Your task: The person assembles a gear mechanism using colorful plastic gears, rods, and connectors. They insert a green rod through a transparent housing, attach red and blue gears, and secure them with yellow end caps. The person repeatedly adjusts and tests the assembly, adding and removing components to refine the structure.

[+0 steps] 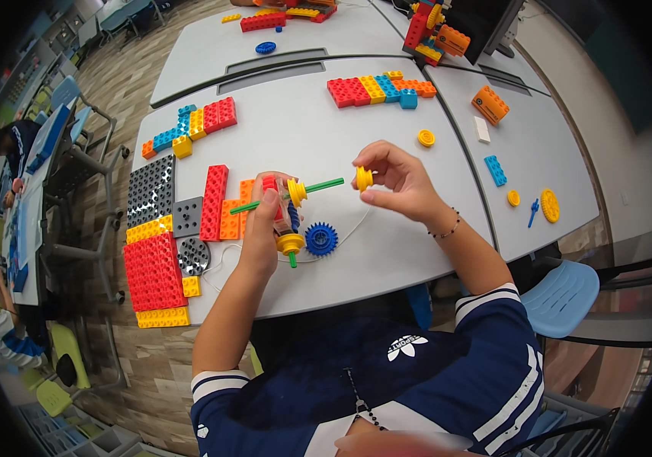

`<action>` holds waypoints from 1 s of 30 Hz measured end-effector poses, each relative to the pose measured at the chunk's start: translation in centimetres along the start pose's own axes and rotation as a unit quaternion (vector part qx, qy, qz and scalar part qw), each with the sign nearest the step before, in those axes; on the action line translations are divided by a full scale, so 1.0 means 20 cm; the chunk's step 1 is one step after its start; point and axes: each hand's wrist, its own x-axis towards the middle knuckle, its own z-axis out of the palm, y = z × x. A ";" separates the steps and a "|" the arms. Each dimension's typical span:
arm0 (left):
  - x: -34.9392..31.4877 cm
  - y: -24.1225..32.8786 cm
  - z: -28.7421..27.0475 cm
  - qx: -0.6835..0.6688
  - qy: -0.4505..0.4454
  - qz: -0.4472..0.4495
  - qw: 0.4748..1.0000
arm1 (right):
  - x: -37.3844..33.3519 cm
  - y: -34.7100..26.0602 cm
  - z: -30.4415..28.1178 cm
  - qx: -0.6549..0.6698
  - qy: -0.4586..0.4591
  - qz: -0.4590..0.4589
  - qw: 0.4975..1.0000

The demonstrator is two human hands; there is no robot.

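Note:
My left hand (259, 238) is closed around a small toy-brick assembly (284, 215) with a see-through body and a blue worm-like part. A long green axle (324, 185) runs through its top, bearing a yellow pulley wheel (296, 192). Below sits another yellow pulley wheel (290, 244) on a green axle that pokes out underneath. Between thumb and fingers, my right hand (403, 185) pinches a loose yellow pulley wheel (364, 179). It is slightly apart from the long axle's right end. A blue gear (321, 239) lies on the table just right of the assembly.
Red, yellow and dark plates (162, 270) cover the table's left side, beside a long red brick (214, 202). Two joined brick rows (192, 126) (379, 89) lie farther back. A white string (352, 232) trails over the tabletop. A yellow gear (549, 206) rests at right, above a blue chair (562, 298).

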 end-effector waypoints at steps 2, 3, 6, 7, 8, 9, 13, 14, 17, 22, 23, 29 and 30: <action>0.00 0.01 0.00 0.033 -0.017 -0.005 0.999 | -0.01 0.00 0.04 0.003 -0.001 -0.004 1.000; 0.00 0.01 0.00 0.033 -0.025 0.012 0.999 | -0.01 0.00 0.05 0.009 0.000 -0.003 1.000; -0.01 0.01 0.03 0.047 -0.022 0.033 0.998 | -0.02 0.00 0.07 0.014 0.002 -0.005 1.000; -0.01 0.01 0.04 0.046 -0.022 0.035 0.998 | -0.03 0.00 0.07 0.015 0.002 -0.005 1.000; -0.02 0.01 0.04 0.038 -0.025 0.044 0.998 | -0.03 0.00 0.07 0.016 0.002 -0.005 1.000; -0.02 0.02 0.04 0.046 -0.026 0.039 0.998 | -0.03 0.00 0.07 0.020 0.002 -0.003 1.000; -0.01 0.02 0.03 0.054 -0.031 0.042 0.997 | -0.03 -0.01 0.08 0.029 0.005 0.001 1.000; -0.01 0.01 0.03 0.056 -0.031 0.041 0.997 | -0.03 -0.01 0.08 0.032 0.006 0.000 0.999; -0.01 0.01 0.03 0.052 -0.035 0.033 0.998 | -0.03 -0.02 0.08 0.023 0.013 -0.003 1.000; -0.02 0.02 0.06 0.048 -0.025 0.043 0.998 | -0.04 0.00 0.05 0.196 0.027 0.074 0.977; -0.02 0.02 0.06 0.041 -0.019 0.036 0.998 | -0.04 0.00 0.04 0.248 0.031 0.085 0.965; -0.01 0.01 0.05 0.062 -0.033 0.046 0.996 | -0.02 0.02 0.01 0.303 -0.105 0.080 0.944; -0.01 0.01 0.04 0.065 -0.039 0.045 0.996 | -0.02 0.02 0.02 0.293 -0.094 0.094 0.947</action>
